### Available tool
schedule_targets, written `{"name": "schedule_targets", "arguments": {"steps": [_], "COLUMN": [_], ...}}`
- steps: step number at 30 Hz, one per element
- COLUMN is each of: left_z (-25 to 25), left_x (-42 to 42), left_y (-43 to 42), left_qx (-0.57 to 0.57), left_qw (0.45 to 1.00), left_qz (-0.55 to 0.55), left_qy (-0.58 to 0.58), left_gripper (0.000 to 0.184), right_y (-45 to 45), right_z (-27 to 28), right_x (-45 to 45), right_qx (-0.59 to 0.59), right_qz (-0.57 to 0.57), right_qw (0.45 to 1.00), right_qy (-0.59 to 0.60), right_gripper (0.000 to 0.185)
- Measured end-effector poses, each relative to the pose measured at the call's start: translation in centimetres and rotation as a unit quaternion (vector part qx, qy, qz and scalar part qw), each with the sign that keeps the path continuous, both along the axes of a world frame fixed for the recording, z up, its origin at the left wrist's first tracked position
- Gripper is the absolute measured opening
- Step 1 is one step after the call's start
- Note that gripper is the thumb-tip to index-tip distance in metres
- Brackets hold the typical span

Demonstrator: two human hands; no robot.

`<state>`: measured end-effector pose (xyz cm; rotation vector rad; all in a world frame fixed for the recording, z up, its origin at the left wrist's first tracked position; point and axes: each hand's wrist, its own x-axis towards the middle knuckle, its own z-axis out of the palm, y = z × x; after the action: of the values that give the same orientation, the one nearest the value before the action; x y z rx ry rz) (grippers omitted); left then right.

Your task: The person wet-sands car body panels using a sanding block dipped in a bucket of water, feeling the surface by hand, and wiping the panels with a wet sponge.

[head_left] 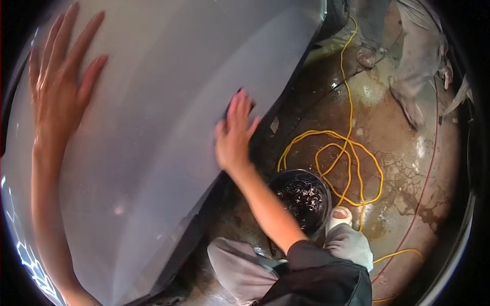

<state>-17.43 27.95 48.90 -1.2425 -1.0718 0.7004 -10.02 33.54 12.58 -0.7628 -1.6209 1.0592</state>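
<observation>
A broad, smooth grey car body panel [153, 127] fills the left half of the head view, wet-looking and glossy. My left hand [61, 84] lies against it at the upper left, fingers spread, with nothing in it. Nearer the panel's lower edge, my right hand [236, 135] presses a small dark pad [251, 105] to the surface. Most of that pad is hidden under my fingers, and the hand is slightly blurred. Below my right forearm stands a black bucket [301, 196] holding dark, rippling water.
A yellow cable [352, 148] lies in loops on the wet, stained floor [388, 112] beside the bucket. A thin red line [429, 199] runs along the right. Another person's legs [418, 56] and feet are at the upper right. My own foot [341, 214] is next to the bucket.
</observation>
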Motion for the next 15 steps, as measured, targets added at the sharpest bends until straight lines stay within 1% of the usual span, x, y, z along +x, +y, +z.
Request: {"name": "schedule_targets", "arguments": {"steps": [1, 2, 3, 4, 5, 6, 8, 9, 11, 12, 13, 14, 15], "left_z": [0.1, 0.2, -0.2, -0.1, 0.0, 0.3, -0.1, -0.3, -0.7, -0.4, -0.1, -1.4, -1.9], "left_x": [0.5, 0.9, 1.5, 1.6, 1.6, 1.1, 0.1, -0.4, -1.1, -0.9, -0.6, 0.3, 1.1], "left_y": [-0.2, -0.5, -0.3, -0.1, 0.0, -0.3, -0.5, -0.7, -0.6, -0.7, -0.7, -0.1, 0.0], "left_qx": [0.01, 0.019, 0.036, 0.043, 0.049, 0.041, 0.036, 0.033, 0.018, -0.007, -0.033, -0.019, -0.001], "left_qw": [0.999, 0.997, 0.989, 0.983, 0.976, 0.983, 0.99, 0.992, 0.997, 0.994, 0.99, 0.972, 0.97], "left_qz": [0.033, 0.065, 0.123, 0.15, 0.176, 0.156, 0.131, 0.119, 0.064, 0.083, 0.098, 0.05, 0.066], "left_qy": [0.014, 0.029, 0.075, 0.097, 0.119, 0.091, 0.039, 0.013, -0.035, -0.065, -0.096, -0.227, -0.233], "left_gripper": [0.055, 0.054, 0.052, 0.051, 0.05, 0.051, 0.051, 0.051, 0.051, 0.051, 0.051, 0.052, 0.053], "right_y": [5.1, 10.6, 16.0, 21.0, 23.3, 23.0, 19.4, 14.8, 5.1, 0.8, -1.3, 0.8, 4.2], "right_z": [0.2, 0.3, 0.2, -0.3, 0.0, -0.5, -1.2, -0.2, 0.6, 0.8, 1.1, 1.9, 2.7], "right_x": [-0.7, -1.5, -2.3, -2.3, -1.8, -2.1, -2.7, -2.0, -0.5, -0.1, 0.1, 0.2, 0.1], "right_qx": [-0.006, -0.034, -0.064, -0.071, -0.077, -0.075, -0.06, -0.062, 0.056, 0.058, 0.061, 0.083, 0.104], "right_qz": [-0.02, -0.04, -0.06, -0.048, -0.033, -0.035, -0.048, -0.043, -0.024, 0.003, 0.027, 0.011, -0.003], "right_qw": [1.0, 0.999, 0.996, 0.994, 0.992, 0.992, 0.994, 0.996, 0.997, 0.998, 0.998, 0.996, 0.994], "right_qy": [-0.008, 0.011, 0.027, 0.063, 0.097, 0.09, 0.075, 0.047, 0.047, 0.028, 0.009, -0.008, -0.026], "right_gripper": [0.071, 0.069, 0.067, 0.066, 0.064, 0.064, 0.062, 0.064, 0.068, 0.067, 0.067, 0.065, 0.064]}}
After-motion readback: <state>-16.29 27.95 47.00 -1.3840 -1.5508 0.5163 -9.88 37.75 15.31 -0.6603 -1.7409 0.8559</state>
